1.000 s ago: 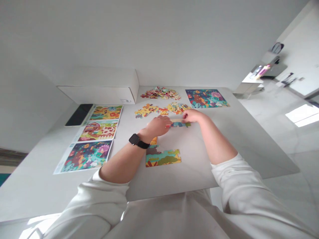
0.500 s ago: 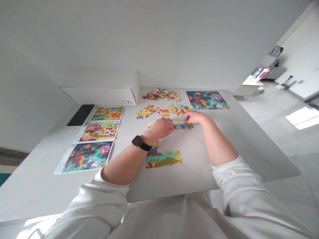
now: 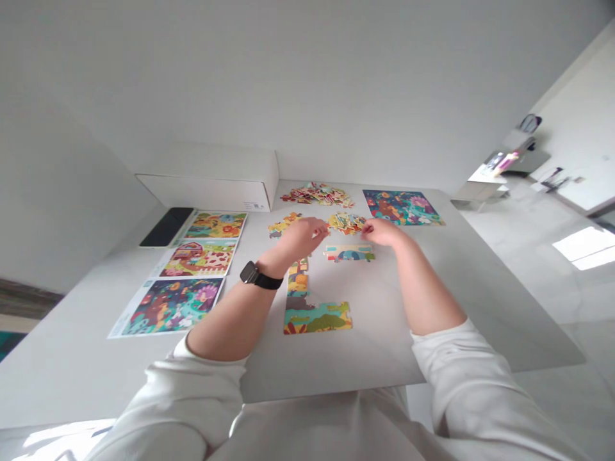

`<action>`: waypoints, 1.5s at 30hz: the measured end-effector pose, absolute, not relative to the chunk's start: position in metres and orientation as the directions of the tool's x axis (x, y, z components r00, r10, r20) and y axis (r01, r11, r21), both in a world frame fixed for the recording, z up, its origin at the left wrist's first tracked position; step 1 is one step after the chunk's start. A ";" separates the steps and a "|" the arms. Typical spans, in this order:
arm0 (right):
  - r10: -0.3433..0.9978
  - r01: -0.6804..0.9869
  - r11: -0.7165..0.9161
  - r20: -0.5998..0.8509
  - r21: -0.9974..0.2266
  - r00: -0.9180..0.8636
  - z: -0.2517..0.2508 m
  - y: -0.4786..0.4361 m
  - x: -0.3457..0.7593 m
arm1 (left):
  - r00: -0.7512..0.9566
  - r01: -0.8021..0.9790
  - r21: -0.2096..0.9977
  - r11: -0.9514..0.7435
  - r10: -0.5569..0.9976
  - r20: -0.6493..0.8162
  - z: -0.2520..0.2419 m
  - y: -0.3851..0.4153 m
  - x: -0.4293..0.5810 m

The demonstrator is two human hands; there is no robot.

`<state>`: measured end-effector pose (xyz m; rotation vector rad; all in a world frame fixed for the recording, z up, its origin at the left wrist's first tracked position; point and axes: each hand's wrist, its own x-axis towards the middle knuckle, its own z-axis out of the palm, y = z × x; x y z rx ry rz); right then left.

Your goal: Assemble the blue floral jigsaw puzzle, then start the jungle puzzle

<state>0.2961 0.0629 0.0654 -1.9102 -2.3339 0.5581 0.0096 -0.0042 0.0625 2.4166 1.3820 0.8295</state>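
My left hand (image 3: 304,234), a black smartwatch on its wrist, hovers loosely curled at the left of a pile of yellow puzzle pieces (image 3: 344,222); no piece shows in its fingers. At the pile's right edge is my right hand (image 3: 380,231), its fingertips pressed together; what they hold, if anything, is hidden. Just below the pile lies a joined strip of puzzle (image 3: 350,253) with a blue elephant. Nearer to me, an L-shaped joined section (image 3: 318,317) shows green and yellow animal scenery. My left hand partly covers loose yellow pieces (image 3: 283,225).
A heap of reddish puzzle pieces (image 3: 317,194) lies near the wall. Three printed pictures, the lowest a dark forest scene (image 3: 173,307), line the left side by a black phone (image 3: 166,227). A white box (image 3: 206,189) stands behind. At back right is a dark colourful picture (image 3: 403,208).
Both hands have left the elephant strip, which now lies uncovered. My left hand has lifted away and up towards the yellow pieces; my right hand has shifted to the pile's edge.
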 end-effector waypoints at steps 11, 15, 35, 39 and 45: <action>0.958 0.834 0.283 0.090 -0.473 -0.274 0.051 0.073 0.257 | -0.203 0.673 0.706 -0.218 0.864 0.460 0.119 -0.005 -0.056; 0.895 0.839 0.436 0.057 -0.325 -0.443 0.048 0.087 0.222 | -0.183 0.663 0.707 -0.245 0.863 0.471 0.120 -0.006 -0.054; 0.799 0.801 0.598 0.056 0.027 -0.599 0.044 0.091 0.179 | -0.165 0.647 0.713 -0.271 0.863 0.477 0.117 -0.007 -0.051; 0.745 0.742 0.663 0.172 -0.096 -0.644 0.042 0.080 0.182 | -0.155 0.644 0.713 -0.277 0.865 0.476 0.117 -0.008 -0.047; 0.836 0.615 0.536 0.265 -0.578 -0.480 0.054 0.053 0.196 | -0.077 0.612 0.706 -0.357 0.861 0.503 0.114 -0.014 -0.030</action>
